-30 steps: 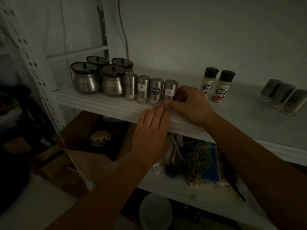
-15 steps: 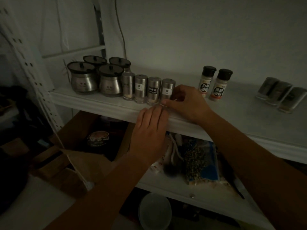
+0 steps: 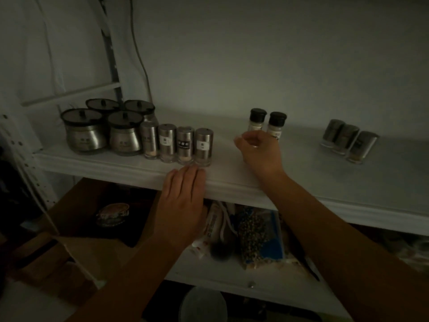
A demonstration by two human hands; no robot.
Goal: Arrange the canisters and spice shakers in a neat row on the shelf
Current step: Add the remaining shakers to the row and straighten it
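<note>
- Right hand has left the four steel shakers and is now before two black-capped bottles; fingers curled, I cannot tell if gripping.
- Left hand flat, released, on shelf edge beside the shakers.

Labels on the steel shakers cannot be read.

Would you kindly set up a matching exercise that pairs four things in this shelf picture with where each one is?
Things:
1. lidded canisters
2. black-capped bottles
3. three stray shakers
4. left hand

Places:
A. towards the right end of the shelf
B. flat on the shelf's front edge
C. at the left end of the shelf
D. just behind the right hand

Pairs: 1-C, 2-D, 3-A, 4-B.
</note>
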